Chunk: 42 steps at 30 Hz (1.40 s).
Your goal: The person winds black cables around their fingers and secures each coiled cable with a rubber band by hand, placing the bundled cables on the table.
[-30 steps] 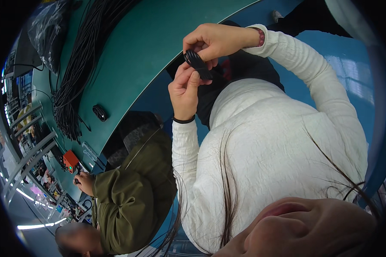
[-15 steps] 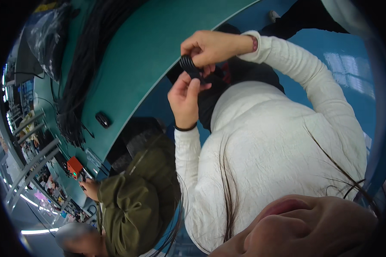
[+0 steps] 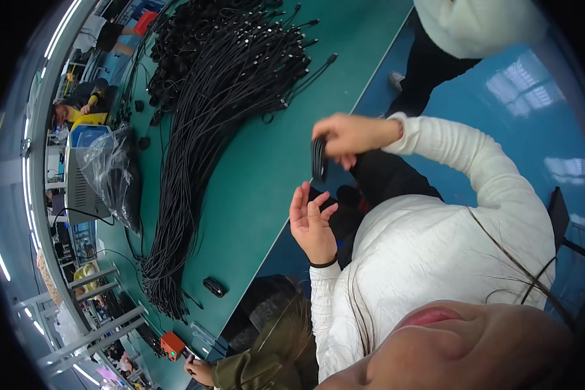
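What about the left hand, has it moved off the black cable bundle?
Yes. The left hand has let go and dropped toward the body, open. The right hand holds the black cable bundle up by the green table edge.

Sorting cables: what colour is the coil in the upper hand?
Black coil, in the right hand; head view.

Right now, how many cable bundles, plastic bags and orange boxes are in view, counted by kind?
Small black coiled cable bundle, in the right hand: 1
Long heap of loose black cables on the green table: 1
Clear plastic bag: 1
Small orange box: 1
Total: 4
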Each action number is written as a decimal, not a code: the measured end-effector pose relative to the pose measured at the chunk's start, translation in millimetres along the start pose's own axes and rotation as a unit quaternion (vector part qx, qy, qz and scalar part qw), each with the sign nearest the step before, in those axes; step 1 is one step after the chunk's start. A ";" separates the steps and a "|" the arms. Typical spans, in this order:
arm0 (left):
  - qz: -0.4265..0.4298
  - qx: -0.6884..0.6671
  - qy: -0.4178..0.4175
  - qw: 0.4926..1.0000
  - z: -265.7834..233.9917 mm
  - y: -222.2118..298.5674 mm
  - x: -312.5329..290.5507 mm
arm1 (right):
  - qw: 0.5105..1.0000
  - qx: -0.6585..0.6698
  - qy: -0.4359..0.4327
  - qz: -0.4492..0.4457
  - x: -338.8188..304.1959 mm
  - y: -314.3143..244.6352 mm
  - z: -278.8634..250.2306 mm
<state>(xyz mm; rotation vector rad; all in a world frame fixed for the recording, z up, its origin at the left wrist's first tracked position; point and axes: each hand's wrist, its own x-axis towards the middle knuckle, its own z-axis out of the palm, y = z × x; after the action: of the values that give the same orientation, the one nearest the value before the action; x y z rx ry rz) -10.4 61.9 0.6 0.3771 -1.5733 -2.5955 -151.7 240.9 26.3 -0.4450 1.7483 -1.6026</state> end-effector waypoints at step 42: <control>0.500 0.364 0.199 0.760 -125.5 313.4 192.5 | 0.415 -0.525 0.334 -0.664 -14.9 -301.2 111.6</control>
<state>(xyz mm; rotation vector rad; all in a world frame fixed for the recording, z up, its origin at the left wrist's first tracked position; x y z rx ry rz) -182.4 -230.9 189.6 0.0485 -1.8104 -0.9895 -126.7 119.6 323.0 -2.6934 3.2883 -1.0559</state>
